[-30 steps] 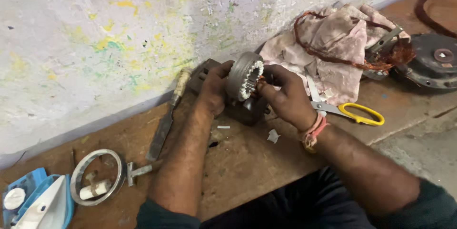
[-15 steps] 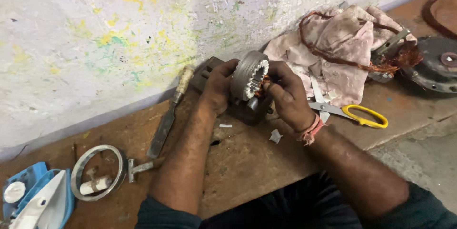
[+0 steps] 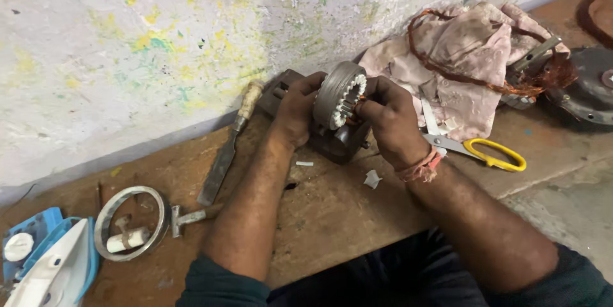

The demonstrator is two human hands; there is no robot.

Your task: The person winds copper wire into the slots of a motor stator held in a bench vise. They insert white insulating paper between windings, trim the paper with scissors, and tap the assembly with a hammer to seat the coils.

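Note:
A round metal motor stator (image 3: 337, 93) with white slot liners and copper wire stands on edge at the back of the wooden bench (image 3: 332, 217). My left hand (image 3: 295, 110) grips its left side and holds it upright. My right hand (image 3: 391, 120) holds its right face, with the fingertips at the slots and the copper wire. A thread band is tied round my right wrist. The stator's lower part rests on a dark metal block, mostly hidden by my hands.
Yellow-handled scissors (image 3: 479, 149) lie right of my right hand, beside a pinkish cloth (image 3: 466, 52) with copper wire coils. A wooden-handled file (image 3: 228, 147), a metal ring (image 3: 131, 223), a blue-and-white iron (image 3: 48, 269), a dark motor housing (image 3: 587, 93) and paper scraps (image 3: 371, 179) surround me.
Both hands stay on the stator. My right-hand fingers have shifted slightly at its face, and the view has drifted a little.

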